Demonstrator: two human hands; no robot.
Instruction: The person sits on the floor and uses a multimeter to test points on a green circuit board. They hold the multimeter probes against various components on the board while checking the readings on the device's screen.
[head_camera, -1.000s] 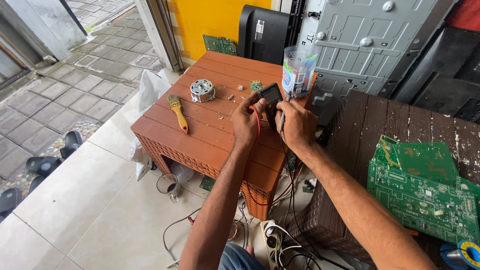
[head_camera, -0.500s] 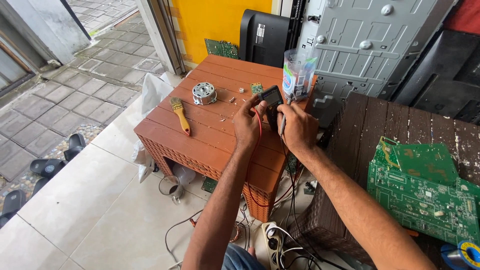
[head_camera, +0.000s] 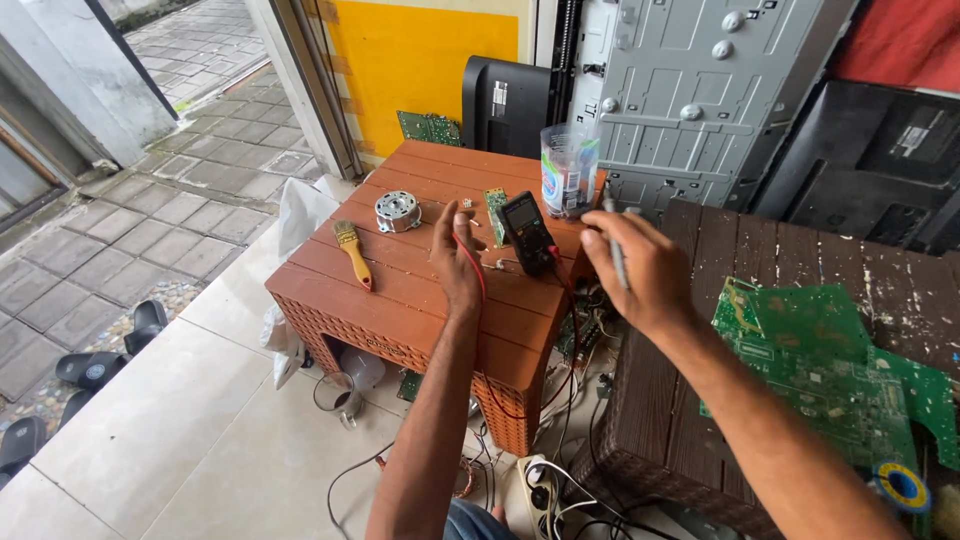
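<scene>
A black multimeter (head_camera: 527, 232) lies on the reddish-brown plastic table (head_camera: 400, 300), beside a small green board (head_camera: 495, 208). My left hand (head_camera: 455, 258) hovers just left of the meter with a red test lead (head_camera: 479, 272) running out of its grip across the wrist. My right hand (head_camera: 640, 270) is raised to the right of the meter, over the gap between the two tables, and grips a thin grey probe (head_camera: 614, 240) pointing up. Both leads trail down past the table edge.
A round metal motor (head_camera: 397, 211) and a yellow-handled brush (head_camera: 352, 250) lie left on the table, a clear plastic cup (head_camera: 570, 170) at the back. A large green circuit board (head_camera: 820, 370) rests on the dark table (head_camera: 690, 420) at right. Cables and a power strip (head_camera: 540, 485) cover the floor.
Both hands have left the multimeter and moved apart. The left hand went left with the red lead, the right hand rose to the right with the probe. The camera view sits closer.
</scene>
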